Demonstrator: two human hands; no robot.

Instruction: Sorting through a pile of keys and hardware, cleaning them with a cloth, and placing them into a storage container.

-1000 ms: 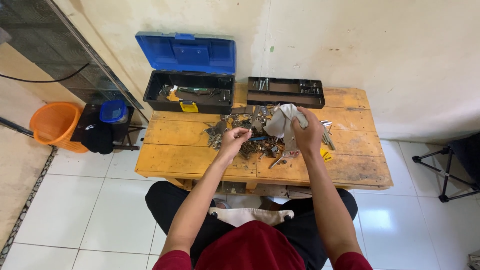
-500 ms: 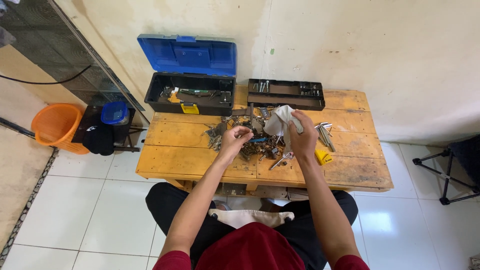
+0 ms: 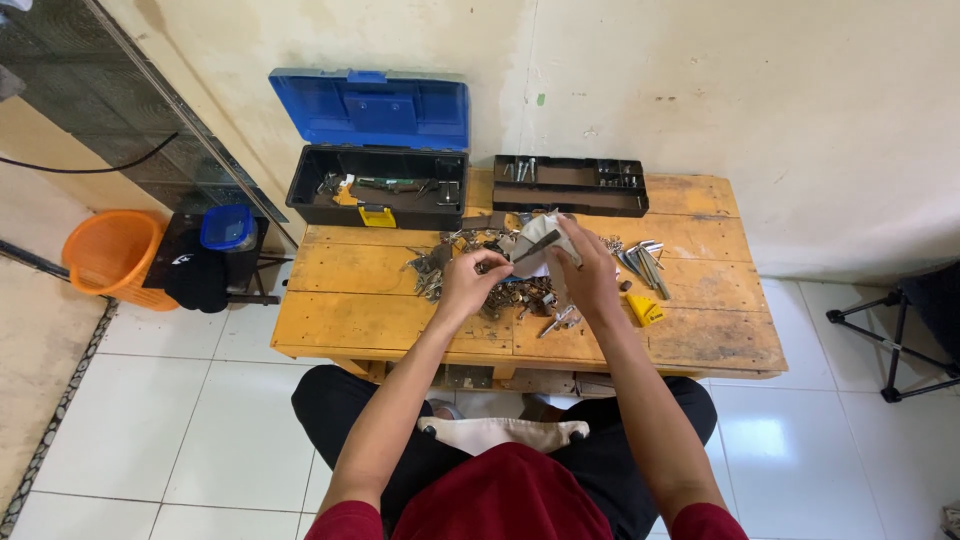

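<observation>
Orange basket: a round orange plastic basket (image 3: 108, 252) stands on the floor at far left, beside a black stand that bears a small blue container (image 3: 226, 226).
Toolbox: a black plastic toolbox with a raised blue lid (image 3: 378, 150) sits at the back left of the wooden workbench (image 3: 350, 300), against the wall, with small tools inside.
Hardware pile: a heap of small dark metal parts (image 3: 505, 290) lies at the bench's centre, under and between both hands.
Left hand: the left hand (image 3: 465, 283) is closed in a pinch on one end of a thin dark metal tool (image 3: 530, 247), just above the pile.
Metal tool: it slants up to the right, its far end lying against the cloth.
Cloth: a crumpled white cloth (image 3: 535, 245) is held above the pile, touching the tool.
Right hand: the right hand (image 3: 588, 280) has its fingers curled around the cloth, gripping it.
Tray: a long black compartmented tray (image 3: 570, 185) rests at the back of the bench, right of the toolbox.
Loose keys: silver metal rods (image 3: 642, 262) and a small yellow piece (image 3: 642, 310) lie just right of the right hand.
Tripod: black legs (image 3: 890, 340) stand on the white tiles at far right.
</observation>
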